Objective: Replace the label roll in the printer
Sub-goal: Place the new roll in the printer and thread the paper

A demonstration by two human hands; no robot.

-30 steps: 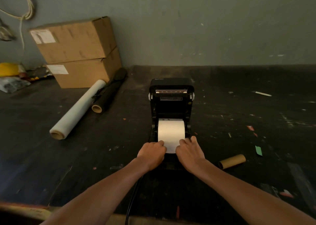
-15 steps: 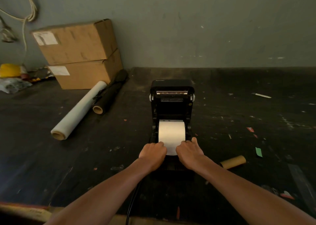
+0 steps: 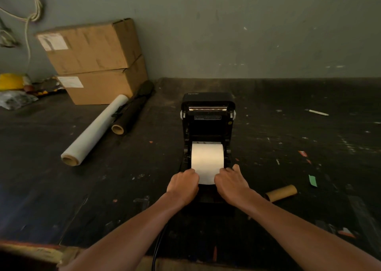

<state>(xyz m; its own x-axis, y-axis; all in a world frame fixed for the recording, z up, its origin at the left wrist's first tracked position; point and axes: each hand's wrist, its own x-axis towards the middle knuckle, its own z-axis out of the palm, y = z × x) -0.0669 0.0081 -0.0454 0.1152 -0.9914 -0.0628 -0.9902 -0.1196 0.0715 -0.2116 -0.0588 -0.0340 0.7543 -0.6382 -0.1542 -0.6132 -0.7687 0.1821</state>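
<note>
A black desktop label printer with its lid tilted up stands mid-counter on the dark, paint-flecked counter. A white paper label roll lies in its open bay. The left hand is closed on the sheet's edge at 9 o'clock of the roll, and the right hand is closed on the edge at 3 o'clock. An empty brown cardboard core lies at 4 o'clock of the printer. Two stacked cardboard boxes sit at 10 o'clock.

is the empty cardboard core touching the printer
Apart. The head view shows the core lying on the table to the right of the printer, with bare dark tabletop plainly between them.
</note>
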